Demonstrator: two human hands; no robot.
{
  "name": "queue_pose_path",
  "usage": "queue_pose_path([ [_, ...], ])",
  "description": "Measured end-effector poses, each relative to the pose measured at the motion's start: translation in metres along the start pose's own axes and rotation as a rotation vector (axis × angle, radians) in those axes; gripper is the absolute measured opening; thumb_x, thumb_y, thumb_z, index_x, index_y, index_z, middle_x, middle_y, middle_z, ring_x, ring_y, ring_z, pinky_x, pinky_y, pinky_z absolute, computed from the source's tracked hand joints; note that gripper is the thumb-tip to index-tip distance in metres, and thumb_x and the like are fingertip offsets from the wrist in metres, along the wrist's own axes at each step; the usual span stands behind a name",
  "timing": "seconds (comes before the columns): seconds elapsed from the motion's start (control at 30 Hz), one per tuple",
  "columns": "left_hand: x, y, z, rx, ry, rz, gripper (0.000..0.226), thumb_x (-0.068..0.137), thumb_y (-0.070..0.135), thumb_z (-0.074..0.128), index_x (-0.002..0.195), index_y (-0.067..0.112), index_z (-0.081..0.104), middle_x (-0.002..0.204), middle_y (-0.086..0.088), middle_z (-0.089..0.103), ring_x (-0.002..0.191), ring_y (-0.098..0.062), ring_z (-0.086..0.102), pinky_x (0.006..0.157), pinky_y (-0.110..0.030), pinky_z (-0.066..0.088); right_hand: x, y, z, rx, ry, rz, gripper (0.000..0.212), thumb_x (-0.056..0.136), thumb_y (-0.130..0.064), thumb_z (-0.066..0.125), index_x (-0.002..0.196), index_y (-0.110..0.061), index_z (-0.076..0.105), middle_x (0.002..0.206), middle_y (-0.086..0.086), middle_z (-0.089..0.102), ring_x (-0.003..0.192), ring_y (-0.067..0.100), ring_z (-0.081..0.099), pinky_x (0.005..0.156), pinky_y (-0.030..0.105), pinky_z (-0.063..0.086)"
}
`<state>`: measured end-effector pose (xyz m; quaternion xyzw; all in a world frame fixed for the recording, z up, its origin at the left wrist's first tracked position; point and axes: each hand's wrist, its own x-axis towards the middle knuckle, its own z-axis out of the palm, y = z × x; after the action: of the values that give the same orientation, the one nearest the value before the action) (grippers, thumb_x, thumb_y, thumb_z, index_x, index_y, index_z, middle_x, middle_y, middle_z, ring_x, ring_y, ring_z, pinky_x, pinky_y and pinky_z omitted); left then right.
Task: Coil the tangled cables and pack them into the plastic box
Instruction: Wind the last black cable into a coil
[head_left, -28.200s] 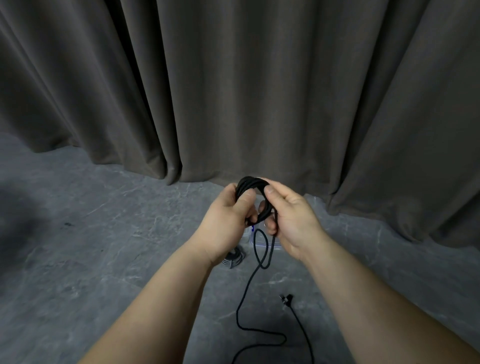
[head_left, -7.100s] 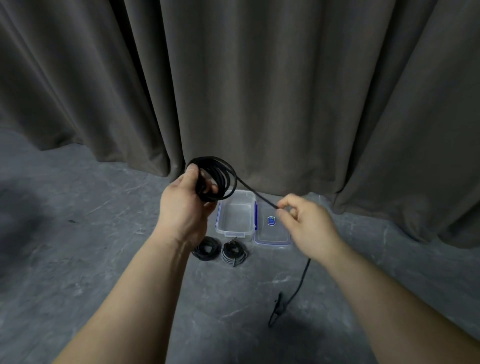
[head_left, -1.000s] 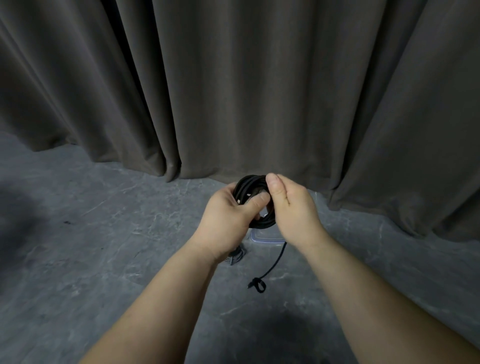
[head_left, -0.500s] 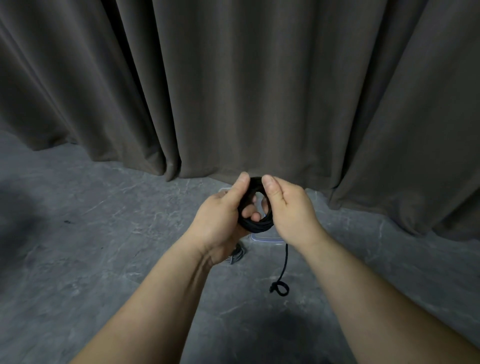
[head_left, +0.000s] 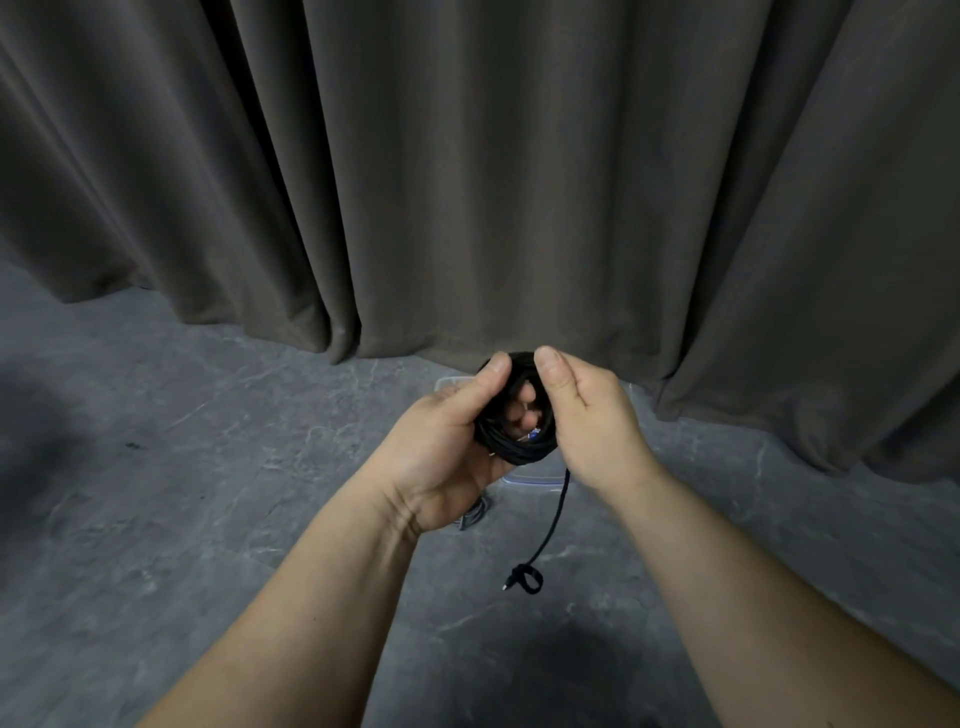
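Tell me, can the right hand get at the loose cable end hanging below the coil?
Probably yes: the loose end hangs free under the coil, nothing around it, but the right hand would first have to let go.

Black cable coil (head_left: 519, 447) at frame centre; dark taupe-brown curtain (head_left: 467, 171) fills the upper frame; grey floor (head_left: 182, 467) with pale marble-like veins; clear plastic box (head_left: 535, 479), partly hidden.

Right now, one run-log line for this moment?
stage: coiling | left hand: grips black cable coil | right hand: grips coil | tail end: hanging loose
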<state>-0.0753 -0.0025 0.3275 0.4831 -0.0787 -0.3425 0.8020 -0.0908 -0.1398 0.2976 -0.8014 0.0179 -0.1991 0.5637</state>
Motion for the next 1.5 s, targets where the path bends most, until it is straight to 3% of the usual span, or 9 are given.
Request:
queue_pose_path([
  [0.4,-0.002,0.004,-0.002,-0.040,0.023,-0.043,0.037,0.076,0.040,0.059,0.088,0.006,0.067,0.051,0.005,0.047,0.063,-0.008,0.055,0.063,-0.024,0.055,0.001,0.002,0.004,0.006,-0.006,0.024,0.040,0.091,-0.055,0.038,0.076,-0.025,0.060,0.072,0.015,0.065,0.064,0.034,0.062,0.061,0.052,0.053],
  [0.53,-0.003,0.008,-0.002,0.030,0.075,-0.072,0.026,0.073,0.037,0.064,0.079,0.012,0.063,0.056,0.005,0.051,0.060,-0.008,0.057,0.066,-0.025,0.052,0.001,0.005,0.004,-0.098,0.021,-0.035,0.040,0.092,-0.049,0.037,0.065,-0.024,0.052,0.057,-0.005,0.054,0.056,0.011,0.051,0.059,0.037,0.045],
  [0.6,-0.003,0.006,-0.002,0.125,0.086,-0.030,0.016,0.078,0.025,0.067,0.069,0.013,0.061,0.057,0.003,0.052,0.060,-0.009,0.057,0.064,-0.024,0.051,0.000,0.007,0.003,-0.110,0.029,-0.066,0.041,0.093,-0.046,0.037,0.065,-0.020,0.049,0.058,-0.002,0.052,0.057,0.012,0.047,0.059,0.039,0.042],
  [0.77,-0.004,0.004,-0.002,0.179,0.043,0.072,0.032,0.092,0.015,0.057,0.060,0.011,0.052,0.057,-0.002,0.050,0.061,-0.011,0.056,0.072,-0.027,0.052,0.000,0.007,0.004,-0.074,0.050,-0.073,0.044,0.094,-0.045,0.038,0.070,-0.011,0.052,0.063,0.005,0.053,0.061,0.010,0.047,0.061,0.035,0.042],
  [0.87,-0.004,-0.003,0.001,0.199,0.058,0.205,0.041,0.092,0.013,0.057,0.052,0.013,0.048,0.051,0.001,0.047,0.055,-0.010,0.052,0.063,-0.022,0.050,0.002,0.006,0.006,-0.009,0.049,-0.073,0.054,0.093,-0.054,0.038,0.072,-0.006,0.053,0.066,0.016,0.057,0.062,0.027,0.054,0.062,0.044,0.047],
  [1.07,-0.004,-0.003,0.013,0.129,0.217,0.251,0.042,0.084,0.050,0.049,0.062,0.014,0.052,0.045,0.004,0.033,0.047,-0.010,0.039,0.052,-0.020,0.037,0.003,0.000,0.009,0.044,0.046,-0.095,0.038,0.094,-0.047,0.040,0.068,-0.026,0.058,0.064,0.001,0.059,0.062,0.008,0.052,0.062,0.031,0.043],
  [1.23,0.004,-0.005,0.008,0.158,0.431,0.272,0.039,0.098,0.036,0.049,0.066,0.014,0.047,0.044,0.005,0.037,0.042,-0.011,0.036,0.047,-0.023,0.032,0.003,0.007,0.005,0.049,-0.083,0.050,0.036,0.098,-0.050,0.039,0.089,-0.027,0.066,0.069,-0.016,0.061,0.069,0.000,0.054,0.070,0.025,0.046],
  [1.33,0.006,0.008,-0.002,0.018,0.618,0.342,0.035,0.099,0.032,0.051,0.068,0.015,0.047,0.042,0.005,0.043,0.038,-0.010,0.037,0.055,-0.027,0.032,0.003,0.015,-0.006,-0.037,-0.136,0.162,0.014,0.096,-0.026,0.045,0.091,-0.027,0.058,0.066,-0.008,0.060,0.059,0.009,0.049,0.063,0.031,0.043],
  [1.5,0.004,0.023,-0.023,-0.168,0.759,0.409,0.032,0.099,0.033,0.050,0.072,0.016,0.049,0.043,0.009,0.045,0.038,-0.007,0.041,0.057,-0.025,0.038,0.000,0.020,-0.020,-0.176,-0.069,0.193,0.025,0.085,-0.002,0.053,0.075,-0.024,0.051,0.068,0.012,0.062,0.056,0.016,0.046,0.059,0.031,0.040],
])
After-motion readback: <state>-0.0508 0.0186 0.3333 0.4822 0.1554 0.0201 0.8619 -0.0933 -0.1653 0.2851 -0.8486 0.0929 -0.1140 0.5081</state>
